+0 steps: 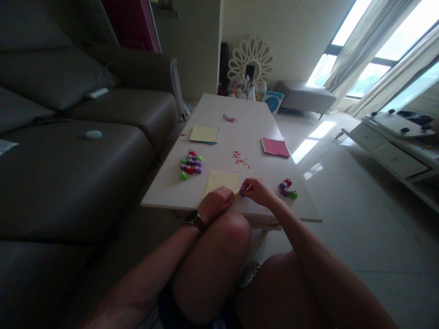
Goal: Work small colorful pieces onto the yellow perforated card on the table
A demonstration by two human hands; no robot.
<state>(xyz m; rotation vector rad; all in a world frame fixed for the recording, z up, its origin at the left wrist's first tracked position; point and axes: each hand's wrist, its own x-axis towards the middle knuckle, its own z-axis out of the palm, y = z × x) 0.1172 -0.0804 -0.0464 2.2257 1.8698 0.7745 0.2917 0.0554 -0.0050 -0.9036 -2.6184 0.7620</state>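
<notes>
My left hand (pixel 216 202) rests on the near edge of a pale yellow paper sheet (pixel 221 181) on the low white table (pixel 240 128), fingers curled on the sheet's corner. My right hand (pixel 258 190) is closed around a small purple craft punch (pixel 244 189) at the sheet's right corner. A cluster of several coloured punches (pixel 190 164) lies left of the sheet. Three more punches (pixel 288 188) sit to the right of my right hand. Small red paper bits (pixel 240 161) are scattered beyond the sheet.
A yellow paper stack (pixel 205 134) and a pink paper stack (pixel 275 147) lie farther back, with more confetti (pixel 229 119) beyond. A dark sofa (pixel 68 151) runs along the left. My knees are below the table edge. A white cabinet (pixel 391 151) stands right.
</notes>
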